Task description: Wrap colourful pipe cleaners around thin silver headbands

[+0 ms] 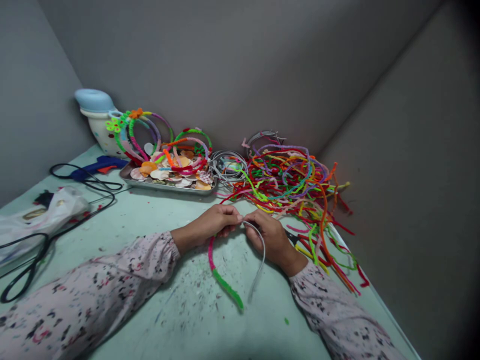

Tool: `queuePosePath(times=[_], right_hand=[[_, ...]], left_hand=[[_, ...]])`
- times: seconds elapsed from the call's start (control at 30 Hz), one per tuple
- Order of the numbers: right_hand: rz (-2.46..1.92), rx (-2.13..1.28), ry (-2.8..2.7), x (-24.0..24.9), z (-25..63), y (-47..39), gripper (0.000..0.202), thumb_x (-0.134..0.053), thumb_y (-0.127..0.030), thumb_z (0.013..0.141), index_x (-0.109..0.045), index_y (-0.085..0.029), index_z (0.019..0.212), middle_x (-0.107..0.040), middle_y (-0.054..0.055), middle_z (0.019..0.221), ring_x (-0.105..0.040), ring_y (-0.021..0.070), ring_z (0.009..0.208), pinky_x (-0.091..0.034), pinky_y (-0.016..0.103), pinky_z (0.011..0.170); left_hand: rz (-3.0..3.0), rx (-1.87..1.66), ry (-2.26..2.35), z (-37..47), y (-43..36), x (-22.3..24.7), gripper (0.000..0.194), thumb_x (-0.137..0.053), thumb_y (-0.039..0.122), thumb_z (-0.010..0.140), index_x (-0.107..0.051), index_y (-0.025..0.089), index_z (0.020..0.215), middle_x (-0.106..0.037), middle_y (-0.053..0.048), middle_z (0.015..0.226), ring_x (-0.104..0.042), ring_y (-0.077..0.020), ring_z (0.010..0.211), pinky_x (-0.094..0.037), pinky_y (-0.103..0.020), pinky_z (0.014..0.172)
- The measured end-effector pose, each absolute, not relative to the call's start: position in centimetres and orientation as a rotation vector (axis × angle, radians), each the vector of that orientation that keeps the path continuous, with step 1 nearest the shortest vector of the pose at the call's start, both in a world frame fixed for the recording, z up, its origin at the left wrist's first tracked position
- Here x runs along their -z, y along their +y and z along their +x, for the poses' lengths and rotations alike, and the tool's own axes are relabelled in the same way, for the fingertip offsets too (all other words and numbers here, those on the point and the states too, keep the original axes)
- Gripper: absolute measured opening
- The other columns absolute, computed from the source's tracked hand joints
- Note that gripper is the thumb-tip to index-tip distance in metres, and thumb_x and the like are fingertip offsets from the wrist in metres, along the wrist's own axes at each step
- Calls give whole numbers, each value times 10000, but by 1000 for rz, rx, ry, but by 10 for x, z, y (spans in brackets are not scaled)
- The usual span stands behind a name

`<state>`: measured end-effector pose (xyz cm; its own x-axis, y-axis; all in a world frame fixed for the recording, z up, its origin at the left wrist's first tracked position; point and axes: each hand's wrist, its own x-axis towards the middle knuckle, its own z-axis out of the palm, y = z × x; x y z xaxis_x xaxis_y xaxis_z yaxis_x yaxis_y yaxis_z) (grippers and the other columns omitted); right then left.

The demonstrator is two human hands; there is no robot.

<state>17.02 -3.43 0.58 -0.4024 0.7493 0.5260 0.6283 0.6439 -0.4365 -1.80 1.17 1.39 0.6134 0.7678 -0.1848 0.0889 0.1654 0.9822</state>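
Observation:
My left hand (223,220) is closed in a pinch on a curved wire, near the middle of the table. Below it hangs the wire's wrapped part (226,286), pink above and green toward the end. My right hand (267,237) is closed on the same piece, its fingertips close to those of my left hand. From between the hands a bare grey wire (263,252) curves down toward me. A red strand shows just behind my left hand. The exact spot where the fingertips meet is partly hidden.
Behind my hands are a metal tray (168,188) of shells and fuzzy hoops, coiled grey wire (227,167), and a tangled pile of pipe cleaners (292,175). Leftward are a blue glue gun (98,166), black cable (71,226), plastic bag (56,212) and white container (105,131). Pliers (300,245) lie rightward.

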Motion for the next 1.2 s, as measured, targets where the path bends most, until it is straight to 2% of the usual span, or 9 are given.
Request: queuePosePath(times=[0.4,0.63,0.77,0.87,0.97,1.07,1.2], right_hand=[[-1053,-110,-2102,-9,169,-34,147,-526,-145,835,-582,-199,959,-609,59,843,-567,186,814,-461,305,719],[-1082,-192,-2002,-6,170,-32,132,-559,-182,843,-602,-208,965,-624,63,881,-578,187,832,-475,319,742],[-1161,-535,-1738,-2,171,-29,187,-613,-254,811,-610,-208,992,-621,53,890,-582,169,758,-495,309,687],[-1114,-1008,-1418,-1,173,-27,243,-613,-330,807,-598,-205,1014,-622,25,804,-584,146,647,-492,274,568],[-1013,-1317,-1177,-3,178,-25,240,-599,-359,810,-605,-191,981,-622,5,718,-578,120,552,-451,235,497],[-962,-1443,-1075,-7,182,-24,228,-605,-360,794,-610,-181,935,-650,23,713,-591,120,529,-404,209,445],[-933,-1464,-1083,-6,182,-24,221,-596,-356,790,-609,-190,934,-677,45,768,-608,135,575,-417,218,460]], left_hand=[[1372,-506,889,-19,12,-21,187,-551,323,756,-615,148,761,-468,41,512,-323,-47,373,-209,-192,357],[1362,-532,900,-20,11,-24,190,-567,325,750,-615,142,736,-457,45,505,-314,-45,375,-191,-197,353],[1294,-581,875,-20,12,-25,209,-584,338,747,-616,131,745,-440,47,511,-311,-42,387,-193,-197,363],[1238,-604,855,-21,13,-25,222,-598,355,743,-598,133,733,-435,48,521,-317,-42,401,-203,-193,374],[1253,-596,819,-21,12,-24,207,-597,341,741,-597,133,739,-456,35,546,-353,-49,433,-217,-189,395],[1292,-594,798,-20,11,-22,200,-598,328,733,-605,128,737,-461,24,558,-373,-56,460,-220,-193,416],[1313,-589,816,-20,11,-22,216,-596,343,734,-608,127,737,-470,16,569,-350,-58,460,-194,-207,418]])
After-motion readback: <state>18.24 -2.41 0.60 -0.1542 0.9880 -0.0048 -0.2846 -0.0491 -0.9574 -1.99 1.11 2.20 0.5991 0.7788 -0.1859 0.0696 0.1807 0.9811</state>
